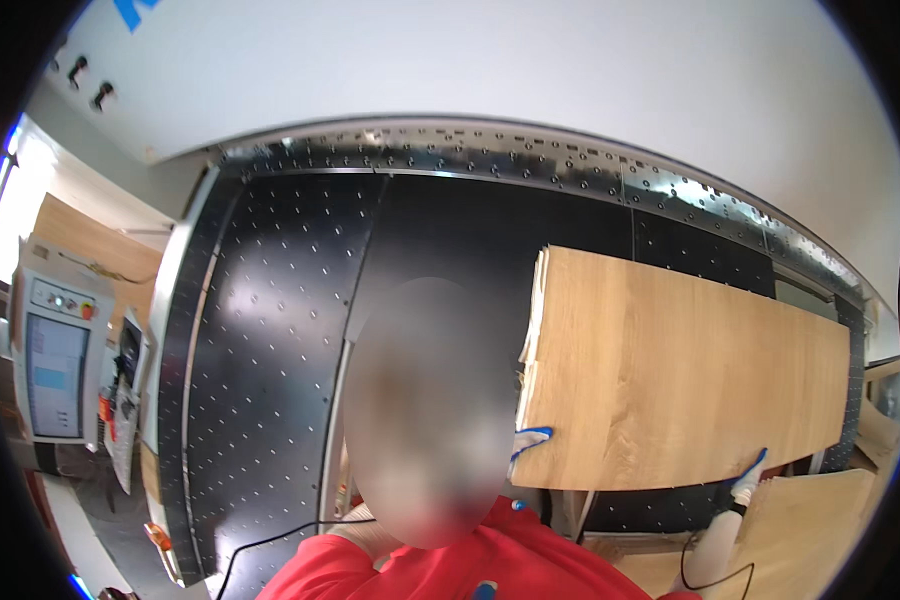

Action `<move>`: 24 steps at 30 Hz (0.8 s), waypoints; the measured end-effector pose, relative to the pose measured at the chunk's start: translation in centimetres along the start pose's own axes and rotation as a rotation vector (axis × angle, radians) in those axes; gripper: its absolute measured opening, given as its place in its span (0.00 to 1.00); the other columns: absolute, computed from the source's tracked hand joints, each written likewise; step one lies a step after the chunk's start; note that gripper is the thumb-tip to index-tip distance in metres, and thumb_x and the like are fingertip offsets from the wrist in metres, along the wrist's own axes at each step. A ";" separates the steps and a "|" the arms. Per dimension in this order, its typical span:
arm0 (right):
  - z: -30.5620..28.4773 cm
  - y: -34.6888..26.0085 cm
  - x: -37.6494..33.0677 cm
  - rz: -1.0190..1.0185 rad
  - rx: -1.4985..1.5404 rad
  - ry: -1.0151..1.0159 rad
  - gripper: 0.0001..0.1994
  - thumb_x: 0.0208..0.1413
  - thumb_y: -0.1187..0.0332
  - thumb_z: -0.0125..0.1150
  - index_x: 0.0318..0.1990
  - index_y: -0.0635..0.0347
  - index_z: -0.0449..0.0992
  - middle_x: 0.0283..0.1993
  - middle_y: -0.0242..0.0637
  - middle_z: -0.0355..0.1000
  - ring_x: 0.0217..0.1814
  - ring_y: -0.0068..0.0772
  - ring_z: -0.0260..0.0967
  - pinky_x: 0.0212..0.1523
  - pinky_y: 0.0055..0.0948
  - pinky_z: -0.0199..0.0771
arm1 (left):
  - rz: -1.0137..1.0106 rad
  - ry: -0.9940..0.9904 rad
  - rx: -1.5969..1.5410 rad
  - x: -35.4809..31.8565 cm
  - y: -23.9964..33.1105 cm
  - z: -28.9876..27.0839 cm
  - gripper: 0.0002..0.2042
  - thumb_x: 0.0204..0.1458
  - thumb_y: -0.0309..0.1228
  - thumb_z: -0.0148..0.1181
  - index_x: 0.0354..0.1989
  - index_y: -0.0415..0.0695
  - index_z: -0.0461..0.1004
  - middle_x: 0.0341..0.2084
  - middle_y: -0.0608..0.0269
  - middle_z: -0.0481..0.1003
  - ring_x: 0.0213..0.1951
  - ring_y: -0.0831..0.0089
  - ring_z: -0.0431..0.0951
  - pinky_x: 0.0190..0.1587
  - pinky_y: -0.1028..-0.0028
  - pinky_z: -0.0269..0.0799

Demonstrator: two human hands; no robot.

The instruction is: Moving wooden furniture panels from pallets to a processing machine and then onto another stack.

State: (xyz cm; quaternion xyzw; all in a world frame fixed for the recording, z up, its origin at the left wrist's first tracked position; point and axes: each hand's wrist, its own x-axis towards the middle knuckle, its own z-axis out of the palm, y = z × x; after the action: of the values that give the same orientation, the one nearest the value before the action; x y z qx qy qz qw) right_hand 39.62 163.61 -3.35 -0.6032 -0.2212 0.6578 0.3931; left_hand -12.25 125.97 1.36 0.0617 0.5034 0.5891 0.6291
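A large rectangular wood-grain panel point(670, 370) lies on the black machine bed, right of centre. White and blue gloves cover my hands. My left hand point(532, 438) grips the panel's left edge near its front corner, with a blue glove tip over the top face and the other fingers hidden. At the near edge, toward the right end, my right hand point(748, 482) closes on the panel; its blue tip lies over the edge and the fingers below are out of sight. Ragged white layers show along the panel's left edge. A blurred oval hides part of my left arm.
The black bed point(270, 330) has rows of small studs. A perforated metal rail point(450, 148) runs behind it, below a white machine cover point(530, 65). A control console with a screen point(56, 375) stands left. Another wooden board point(805, 530) lies near right; a black cable point(260, 545) curves at lower left.
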 end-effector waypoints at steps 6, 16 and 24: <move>-6.4 -1.7 -2.0 -0.116 -0.211 -0.102 0.35 0.61 0.34 0.45 0.66 0.48 0.64 0.59 0.35 0.68 0.60 0.42 0.64 0.63 0.43 0.63 | 0.121 -0.058 0.041 -3.6 -0.5 0.5 0.26 0.51 0.31 0.71 0.57 0.35 0.70 0.48 0.61 0.77 0.48 0.77 0.76 0.54 0.74 0.72; 3.0 0.2 -12.8 -0.183 -0.025 -0.029 0.37 0.58 0.40 0.54 0.68 0.51 0.60 0.67 0.41 0.64 0.67 0.49 0.63 0.65 0.49 0.65 | 0.086 0.151 0.125 -13.9 -4.0 -9.5 0.28 0.50 0.38 0.72 0.55 0.35 0.71 0.46 0.59 0.77 0.48 0.75 0.75 0.52 0.74 0.71; 8.6 4.2 -17.9 0.078 -0.307 -0.240 0.34 0.61 0.39 0.47 0.67 0.53 0.63 0.67 0.38 0.65 0.68 0.44 0.61 0.68 0.46 0.61 | 0.117 0.432 0.109 -28.8 -7.8 -14.5 0.29 0.44 0.36 0.76 0.54 0.37 0.73 0.49 0.56 0.75 0.47 0.72 0.75 0.48 0.73 0.71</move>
State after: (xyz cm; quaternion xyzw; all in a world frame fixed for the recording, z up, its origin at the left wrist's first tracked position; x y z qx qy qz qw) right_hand 29.60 148.67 5.99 -0.5815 -0.3405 0.6982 0.2416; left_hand -11.38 93.08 5.24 -0.0027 0.6533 0.5960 0.4669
